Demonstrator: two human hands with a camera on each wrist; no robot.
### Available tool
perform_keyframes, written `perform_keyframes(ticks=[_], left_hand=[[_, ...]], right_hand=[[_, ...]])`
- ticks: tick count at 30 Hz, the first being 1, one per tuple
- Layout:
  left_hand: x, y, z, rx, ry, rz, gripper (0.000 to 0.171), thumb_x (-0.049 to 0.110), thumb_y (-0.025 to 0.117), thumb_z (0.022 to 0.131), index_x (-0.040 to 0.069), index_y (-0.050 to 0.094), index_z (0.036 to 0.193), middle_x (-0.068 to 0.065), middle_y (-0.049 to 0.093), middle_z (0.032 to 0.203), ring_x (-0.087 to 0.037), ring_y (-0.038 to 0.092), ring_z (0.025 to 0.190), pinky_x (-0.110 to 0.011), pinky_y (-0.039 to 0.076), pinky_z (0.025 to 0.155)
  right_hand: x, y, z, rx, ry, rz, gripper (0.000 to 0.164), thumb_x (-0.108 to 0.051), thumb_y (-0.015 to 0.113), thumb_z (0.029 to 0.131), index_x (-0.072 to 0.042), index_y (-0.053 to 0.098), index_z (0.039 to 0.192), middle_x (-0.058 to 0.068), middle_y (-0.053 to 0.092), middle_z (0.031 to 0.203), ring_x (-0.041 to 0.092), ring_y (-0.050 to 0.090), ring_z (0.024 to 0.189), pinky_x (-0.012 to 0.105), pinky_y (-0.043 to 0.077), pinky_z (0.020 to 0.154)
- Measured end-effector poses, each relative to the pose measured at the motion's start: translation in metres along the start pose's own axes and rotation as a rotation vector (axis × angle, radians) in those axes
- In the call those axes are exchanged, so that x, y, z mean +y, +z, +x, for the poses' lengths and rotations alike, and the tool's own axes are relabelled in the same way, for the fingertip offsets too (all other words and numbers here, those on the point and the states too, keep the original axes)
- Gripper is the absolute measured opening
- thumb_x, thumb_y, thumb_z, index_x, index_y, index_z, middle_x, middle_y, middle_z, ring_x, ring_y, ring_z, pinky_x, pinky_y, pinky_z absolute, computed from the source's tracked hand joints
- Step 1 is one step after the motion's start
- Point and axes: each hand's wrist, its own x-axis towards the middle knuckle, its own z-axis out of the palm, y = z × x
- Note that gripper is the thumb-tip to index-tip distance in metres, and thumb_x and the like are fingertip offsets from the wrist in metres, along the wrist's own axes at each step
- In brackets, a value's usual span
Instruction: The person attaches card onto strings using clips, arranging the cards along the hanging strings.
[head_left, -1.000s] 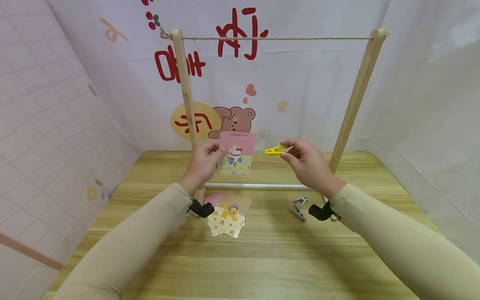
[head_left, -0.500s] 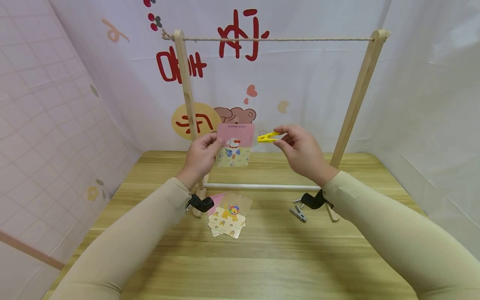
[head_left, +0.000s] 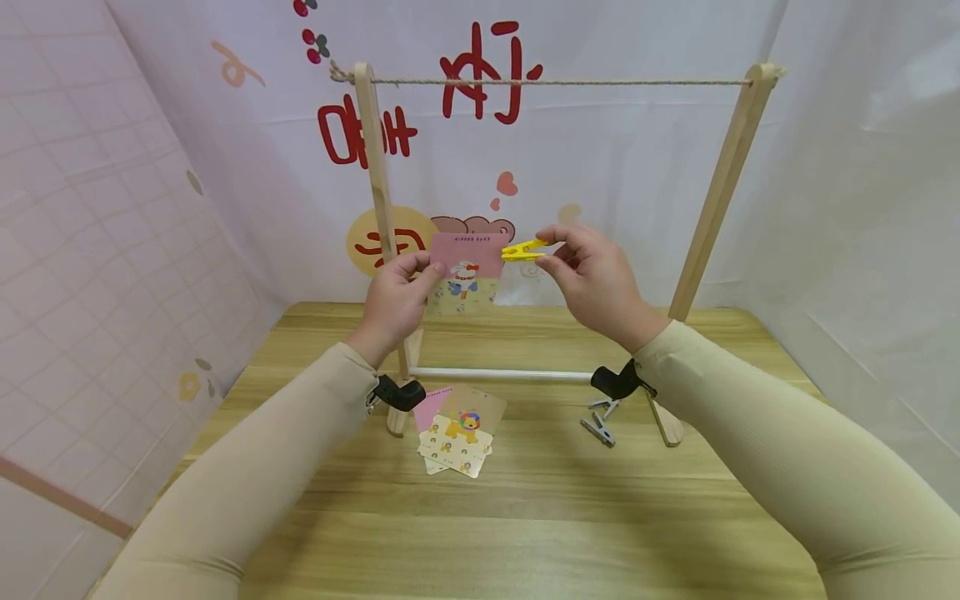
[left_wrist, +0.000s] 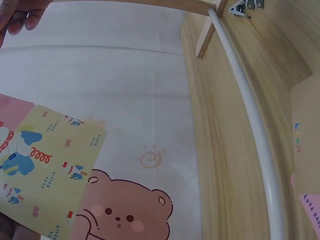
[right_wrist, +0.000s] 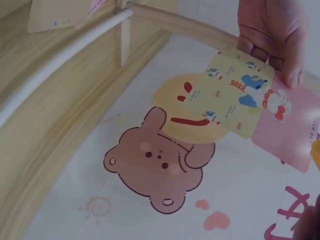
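Note:
Between thumb and fingers, my left hand pinches the left edge of a pink and yellow card printed with a white rabbit. It is raised above the table in front of the wooden frame. My right hand holds a yellow clothespin by its handle ends, its nose pointing left. In the head view the nose overlaps the card's upper right edge; whether they touch I cannot tell. In the left wrist view, the card's yellow half shows. The right wrist view catches only a sliver of the clothespin.
A twine line spans the tops of two wooden posts, above the hands. Low between them runs a white rod. Several overlapping cards lie on the wooden table; grey clothespins lie to their right.
Both hands have risen with the card and the clothespin. The right hand has moved left, bringing the clothespin from apart to overlapping the card's right edge in the head view.

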Motion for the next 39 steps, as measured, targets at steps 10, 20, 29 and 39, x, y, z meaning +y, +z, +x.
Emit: perform_keyframes(ticks=[10, 20, 29, 39], left_hand=[[0.013, -0.001, 0.005, 0.014, 0.029, 0.022, 0.033, 0.038, 0.063, 0.107, 0.011, 0.074, 0.122, -0.008, 0.075, 0.116, -0.019, 0.062, 0.093, -0.024, 0.045, 0.068], [0.029, 0.003, 0.012, 0.036, 0.092, 0.031, 0.031, 0.036, 0.063, 0.107, 0.011, 0.075, 0.122, -0.007, 0.075, 0.122, -0.019, 0.067, 0.102, -0.028, 0.054, 0.084], [0.042, 0.004, 0.021, 0.049, 0.106, 0.027, 0.031, 0.034, 0.062, 0.107, 0.011, 0.073, 0.125, -0.006, 0.073, 0.127, -0.019, 0.071, 0.112, -0.041, 0.057, 0.102], [0.053, 0.003, 0.031, 0.06, 0.153, -0.009, 0.033, 0.035, 0.062, 0.106, 0.011, 0.073, 0.126, -0.005, 0.072, 0.127, -0.019, 0.07, 0.113, -0.037, 0.055, 0.106]], right_hand=[[-0.015, -0.005, 0.015, 0.034, -0.05, 0.01, 0.024, -0.006, 0.071, 0.1, -0.002, 0.071, 0.124, 0.014, 0.069, 0.112, 0.023, 0.067, 0.085, 0.014, 0.046, 0.07], [-0.027, -0.012, 0.027, 0.086, -0.107, -0.029, 0.025, -0.005, 0.071, 0.1, 0.0, 0.07, 0.124, 0.014, 0.069, 0.115, 0.02, 0.063, 0.081, 0.017, 0.045, 0.067], [-0.036, -0.018, 0.038, 0.135, -0.13, -0.049, 0.023, -0.006, 0.071, 0.1, -0.002, 0.072, 0.123, 0.011, 0.071, 0.116, 0.015, 0.062, 0.081, 0.017, 0.045, 0.069], [-0.048, -0.025, 0.051, 0.171, -0.165, -0.05, 0.022, -0.006, 0.072, 0.1, -0.003, 0.074, 0.122, 0.011, 0.072, 0.118, 0.012, 0.059, 0.079, 0.017, 0.043, 0.07]])
